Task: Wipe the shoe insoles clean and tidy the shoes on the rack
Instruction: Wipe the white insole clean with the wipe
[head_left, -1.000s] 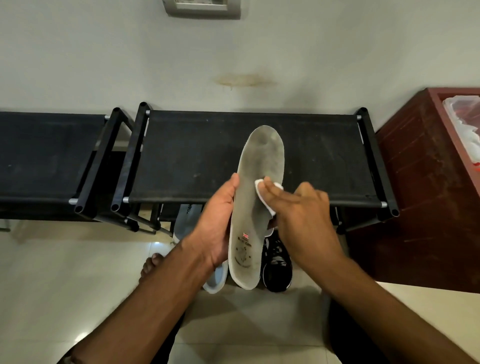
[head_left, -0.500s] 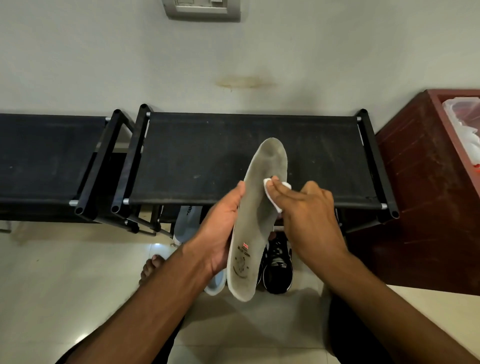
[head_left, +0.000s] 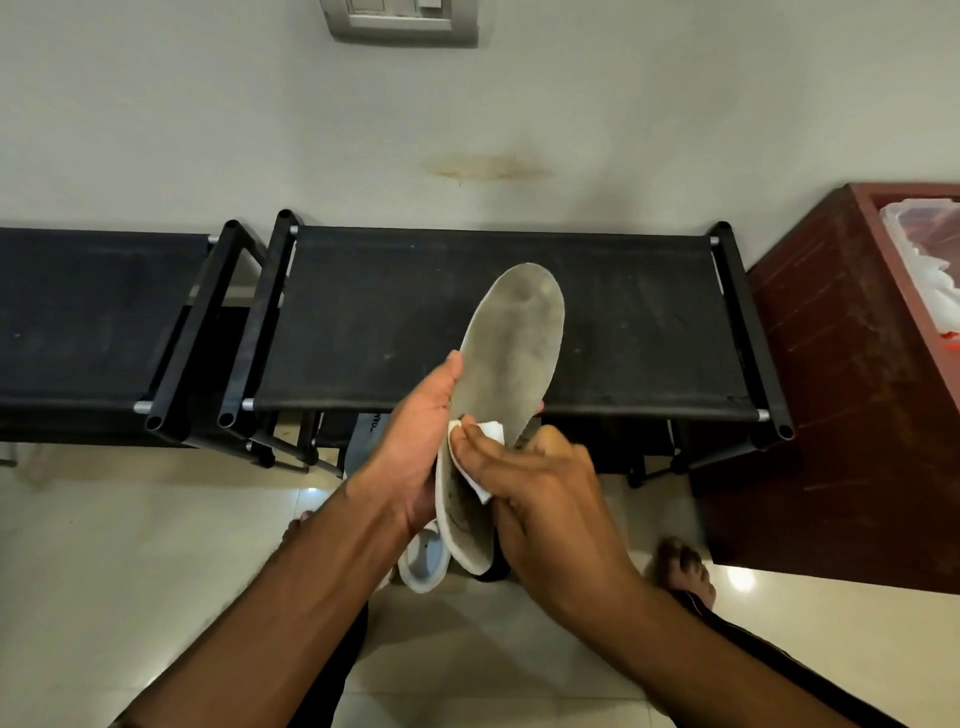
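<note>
A dirty grey insole (head_left: 511, 353) stands nearly upright in front of the black shoe rack (head_left: 363, 322), toe end up and tilted right. My left hand (head_left: 415, 441) grips its left edge, thumb along the rim. My right hand (head_left: 540, 483) presses a small white wipe (head_left: 485, 434) against the insole's middle, fingers curled over the wipe. Below my hands a light-coloured shoe (head_left: 423, 561) lies on the floor. A dark shoe sits beside it, mostly hidden behind my right hand.
A second black rack (head_left: 88, 312) stands to the left. A red-brown cabinet (head_left: 841, 395) holding a clear plastic box (head_left: 930, 260) is at the right. My bare feet (head_left: 685, 571) rest on the pale tiled floor. A switch plate (head_left: 400, 21) is on the wall.
My right hand slid the wipe down the insole from near the toe toward the middle. The insole's toe end tilted further right.
</note>
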